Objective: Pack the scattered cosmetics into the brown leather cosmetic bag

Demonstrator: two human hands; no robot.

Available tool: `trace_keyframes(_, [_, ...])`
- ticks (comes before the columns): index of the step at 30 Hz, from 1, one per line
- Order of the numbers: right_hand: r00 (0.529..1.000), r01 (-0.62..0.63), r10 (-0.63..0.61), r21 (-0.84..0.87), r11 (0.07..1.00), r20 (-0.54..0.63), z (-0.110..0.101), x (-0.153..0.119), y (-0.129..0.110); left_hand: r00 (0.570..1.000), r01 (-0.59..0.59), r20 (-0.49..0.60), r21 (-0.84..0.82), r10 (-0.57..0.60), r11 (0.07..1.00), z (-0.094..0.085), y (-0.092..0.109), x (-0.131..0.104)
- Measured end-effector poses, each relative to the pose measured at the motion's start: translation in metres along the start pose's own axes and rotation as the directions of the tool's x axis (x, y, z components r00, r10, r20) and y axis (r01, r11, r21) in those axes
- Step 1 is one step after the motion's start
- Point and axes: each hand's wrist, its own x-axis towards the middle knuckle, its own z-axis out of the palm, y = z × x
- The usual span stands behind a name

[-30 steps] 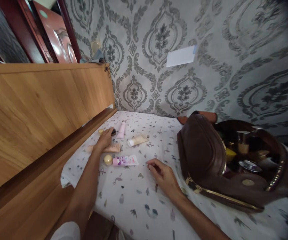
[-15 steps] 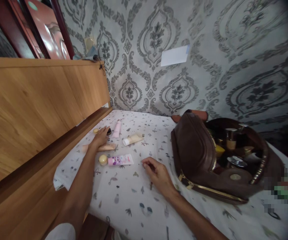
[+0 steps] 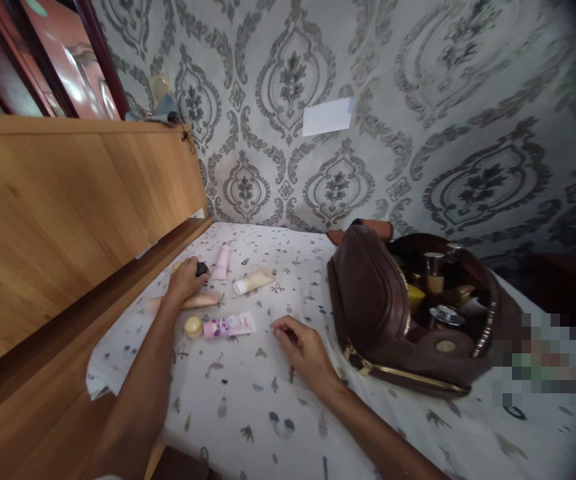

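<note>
At the far left of the patterned cloth, my left hand (image 3: pixel 186 280) has its fingers round a small dark-capped item (image 3: pixel 201 269). A peach tube (image 3: pixel 203 299) lies by that wrist, partly hidden by the forearm. Close by are a pink tube (image 3: pixel 222 261), a cream tube with a white cap (image 3: pixel 254 281), a round yellowish jar (image 3: pixel 193 327) and a white tube with a pink cap (image 3: pixel 230 325). My right hand (image 3: pixel 299 343) hovers or rests over the cloth, its fingers curled and thumb near the index; whether it holds anything is hidden.
An open brown bag (image 3: pixel 373 293) with bottles and a silver-lidded item (image 3: pixel 447 316) inside stands at the right. A wooden panel (image 3: pixel 83 207) borders the left. The patterned wall (image 3: pixel 278 160) rises behind the cloth (image 3: pixel 248 400).
The view has shifted, so everything sits slightly further left. My left hand's fingers have closed round the dark-capped item. The right hand keeps nearly the same curled pose.
</note>
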Motion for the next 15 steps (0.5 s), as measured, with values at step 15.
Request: trace_keyframes(15, [1.0,-0.023,0.022,0.054,0.998,0.007,-0.001,0.0,-0.001,0.874,-0.386,0.098,-0.457,0.476,0.801,-0.031,0.094,-0.03])
